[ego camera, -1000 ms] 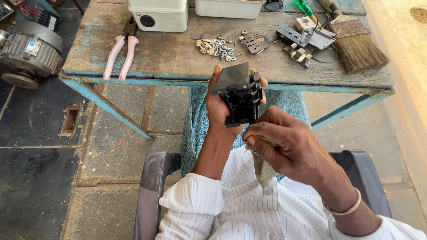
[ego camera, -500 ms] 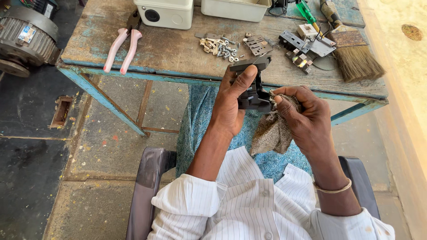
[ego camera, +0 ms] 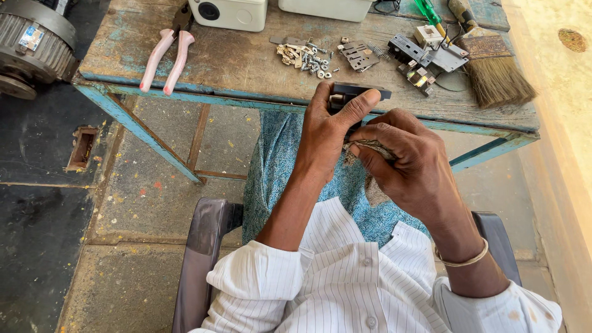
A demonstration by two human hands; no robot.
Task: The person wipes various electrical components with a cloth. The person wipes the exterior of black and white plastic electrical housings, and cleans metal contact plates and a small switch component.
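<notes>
Left hand is clamped around a black switch-type part, thumb hooked over its top edge, held up at the middle of the frame just in front of the table edge. Right hand is closed on a grubby rag and pressing it against the underside of that part, so it looks like wiping is in progress. I'd guess it's mid-job: the thing is stripped down, with its bits laid out on the table, and nothing seems reassembled yet. Can't see how clean the part is, the hands hide most of it.

Count of what's around, working outward:
- one small heap of screws and brass contacts, too many and too tiny to count
- one grey metal plate piece beside it
- one cluster of bigger dismantled parts at upper right, maybe four or five
- one brush
- one green screwdriver
- one pair of pink-handled pliers, upper left
- two white boxes along the top edge
- one electric motor on the floor, far upper left
</notes>
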